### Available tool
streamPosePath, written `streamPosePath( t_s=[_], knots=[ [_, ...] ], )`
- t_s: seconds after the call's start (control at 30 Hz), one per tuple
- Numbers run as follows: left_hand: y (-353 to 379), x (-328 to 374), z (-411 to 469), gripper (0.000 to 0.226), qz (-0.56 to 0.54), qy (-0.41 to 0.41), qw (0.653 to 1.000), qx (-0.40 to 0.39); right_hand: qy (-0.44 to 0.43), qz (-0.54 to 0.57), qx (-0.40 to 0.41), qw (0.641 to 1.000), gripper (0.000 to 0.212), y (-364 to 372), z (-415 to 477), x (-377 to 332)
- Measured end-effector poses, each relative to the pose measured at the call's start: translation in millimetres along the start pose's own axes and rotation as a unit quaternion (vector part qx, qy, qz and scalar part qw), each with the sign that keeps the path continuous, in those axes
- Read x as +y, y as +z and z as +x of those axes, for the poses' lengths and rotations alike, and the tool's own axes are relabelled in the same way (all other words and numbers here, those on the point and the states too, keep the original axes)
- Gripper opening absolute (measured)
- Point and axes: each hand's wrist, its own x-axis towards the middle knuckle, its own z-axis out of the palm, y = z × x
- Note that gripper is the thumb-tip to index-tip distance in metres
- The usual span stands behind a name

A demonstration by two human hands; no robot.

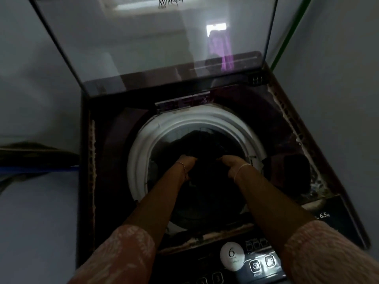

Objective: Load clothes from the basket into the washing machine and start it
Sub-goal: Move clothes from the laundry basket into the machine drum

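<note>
Reading on the near control panel [235, 261] a round badge "6" and a button "Delay" | label "6.5" [324, 215] at right | left hand [187, 163] and right hand [232, 163] both curled on a dark garment [205, 148] — it lies inside the white drum ring [141, 152] of the washing machine [287, 140] | glass lid [143, 48] stands open behind — "Whirlpool", upside down.

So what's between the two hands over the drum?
Only dark clothing, gripped by the left hand and right hand; the head view shows it.
</note>
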Motion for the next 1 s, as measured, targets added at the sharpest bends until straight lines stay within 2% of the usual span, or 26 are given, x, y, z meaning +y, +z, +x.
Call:
streamPosePath(
  t_s=[0.1, 0.13, 0.23, 0.3, 0.4, 0.5, 0.57, 0.8, 0.9, 1.0],
  knots=[
    [1, -4, 13, 0.009, 0.019, -0.012, 1.000, 0.000, -0.002, 0.037, 0.001, 0.999, 0.019, -3, 3, 0],
    [0, -6, 15, 0.011, 0.021, -0.018, 1.000, -0.003, -0.002, 0.054, 0.003, 0.999, 0.015, -4, 4, 1],
    [-1, -5, 18, 0.021, 0.021, -0.020, 1.000, -0.005, -0.009, 0.098, 0.004, 0.995, 0.025, -5, 7, 4],
    [2, 0, 16, 0.025, 0.021, -0.014, 1.000, -0.010, -0.015, 0.103, -0.005, 0.995, 0.023, -3, -3, -1],
    [11, 13, 1, 0.023, -0.003, 0.000, 1.000, -0.030, -0.028, 0.116, -0.024, 0.993, 0.021, -2, -23, -9],
    [20, 27, -20, 0.030, -0.037, 0.038, 0.998, -0.041, -0.064, 0.133, -0.074, 0.986, 0.013, -5, -47, -15],
    [27, 36, -37, 0.027, -0.052, 0.057, 0.995, -0.065, -0.089, 0.136, -0.105, 0.981, 0.015, -13, -63, -20],
    [71, 55, -109, 0.024, -0.113, 0.135, 0.974, -0.146, -0.175, 0.222, -0.158, 0.946, 0.020, -95, -130, -37],
    [109, 53, -139, 0.035, -0.134, 0.159, 0.963, -0.174, -0.206, 0.253, -0.161, 0.932, 0.022, -141, -153, -31],
    [157, 43, -163, 0.031, -0.146, 0.178, 0.952, -0.202, -0.230, 0.264, -0.168, 0.921, 0.021, -191, -167, -19]
  ],
)
